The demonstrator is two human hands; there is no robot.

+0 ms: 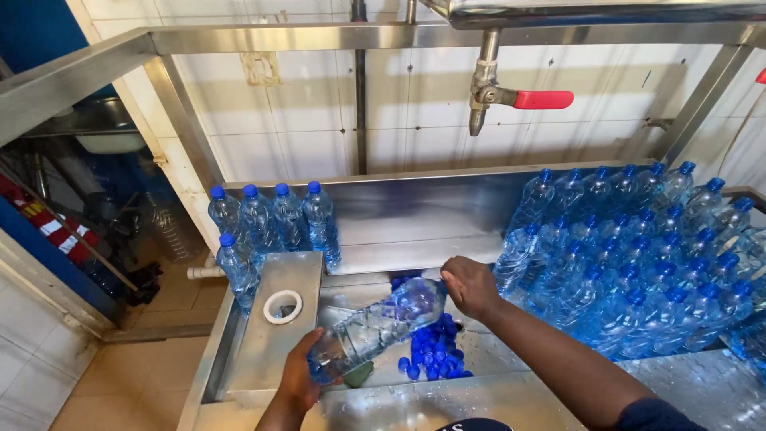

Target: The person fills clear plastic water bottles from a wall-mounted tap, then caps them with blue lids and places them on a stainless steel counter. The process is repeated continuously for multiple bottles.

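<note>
Blue caps lay heaped loose in the wet steel trough below the tilted bottle. From where I watched, the left hand was wrapped closed around the base of a clear plastic bottle, filled with water, which it held slanted, neck up and to the right. The right hand was closed at the neck end, fingers pinched over the mouth; I could not tell whether a cap sat under them.

To the left, a small group of capped bottles stood upright against the back wall of the table, just beside a steel box with a round white-rimmed hole. On the right, a large mass of capped bottles leaned together in rows. A tap with a red lever hung above, well apart from the hands.

My judgement: the capping step was in hand. The next move called for a firm twist at the neck while the left hand kept the wet, slippery body from turning, then room found among the standing rows.
</note>
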